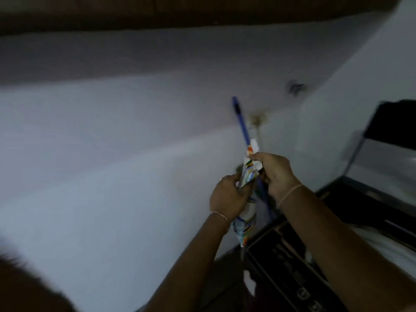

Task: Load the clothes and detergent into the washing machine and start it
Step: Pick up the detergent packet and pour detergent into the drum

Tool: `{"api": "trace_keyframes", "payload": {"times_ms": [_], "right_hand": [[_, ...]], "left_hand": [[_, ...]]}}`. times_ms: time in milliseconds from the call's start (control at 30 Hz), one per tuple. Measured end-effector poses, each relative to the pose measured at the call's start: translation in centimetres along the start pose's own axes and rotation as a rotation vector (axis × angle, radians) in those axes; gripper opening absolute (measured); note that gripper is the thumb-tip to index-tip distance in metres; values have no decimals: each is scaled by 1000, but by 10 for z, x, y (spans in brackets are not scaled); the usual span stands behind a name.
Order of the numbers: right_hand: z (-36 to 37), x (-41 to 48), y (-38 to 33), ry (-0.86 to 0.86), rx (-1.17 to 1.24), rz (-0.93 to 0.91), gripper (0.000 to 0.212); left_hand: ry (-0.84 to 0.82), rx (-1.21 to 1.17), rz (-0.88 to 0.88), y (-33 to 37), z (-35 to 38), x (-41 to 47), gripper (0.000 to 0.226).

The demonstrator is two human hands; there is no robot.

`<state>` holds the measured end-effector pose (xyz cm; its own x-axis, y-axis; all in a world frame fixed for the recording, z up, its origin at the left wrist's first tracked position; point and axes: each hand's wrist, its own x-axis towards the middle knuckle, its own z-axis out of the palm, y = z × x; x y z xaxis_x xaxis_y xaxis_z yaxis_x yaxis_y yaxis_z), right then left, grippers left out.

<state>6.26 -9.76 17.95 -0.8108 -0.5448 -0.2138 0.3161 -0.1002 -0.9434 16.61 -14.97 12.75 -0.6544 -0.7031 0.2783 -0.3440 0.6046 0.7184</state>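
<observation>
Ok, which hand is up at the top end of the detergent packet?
The right hand: it pinches the detergent packet near its crumpled top, while the left hand grips it lower down, around the middle.

This is a dim laundry corner in a home. A white top-loading washing machine (292, 273) with a dark button panel stands against a plain white plastered wall (112, 143). A blue plastic broom handle (241, 122) leans on that wall just beside the machine.

Free air L of washing machine (292, 278) up to wall (112, 154). Blue handle (242, 124) leans on wall by machine's L rear, blocks that gap. Raised lid (396, 122) blocks machine's far side.
</observation>
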Motion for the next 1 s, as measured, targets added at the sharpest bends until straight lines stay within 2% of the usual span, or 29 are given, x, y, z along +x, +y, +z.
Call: {"api": "trace_keyframes", "payload": {"times_ms": [133, 267, 333, 533, 700, 933, 1000], "right_hand": [[55, 7, 56, -71, -10, 117, 12], [97, 20, 132, -47, -14, 222, 17], [111, 30, 174, -26, -23, 285, 17], [126, 77, 302, 85, 34, 457, 2], [118, 124, 399, 172, 63, 633, 29], [113, 209, 531, 352, -82, 719, 35], [111, 232, 561, 430, -103, 727, 33]], "left_hand": [[52, 237, -90, -59, -29, -4, 34], [82, 418, -208, -127, -41, -5, 27], [12, 508, -256, -165, -34, -4, 25], [-274, 614, -357, -286, 18, 10, 32], [-473, 587, -414, -374, 82, 19, 39], [-640, 537, -540, -493, 185, 48, 37], [-699, 492, -573, -526, 213, 54, 43]]}}
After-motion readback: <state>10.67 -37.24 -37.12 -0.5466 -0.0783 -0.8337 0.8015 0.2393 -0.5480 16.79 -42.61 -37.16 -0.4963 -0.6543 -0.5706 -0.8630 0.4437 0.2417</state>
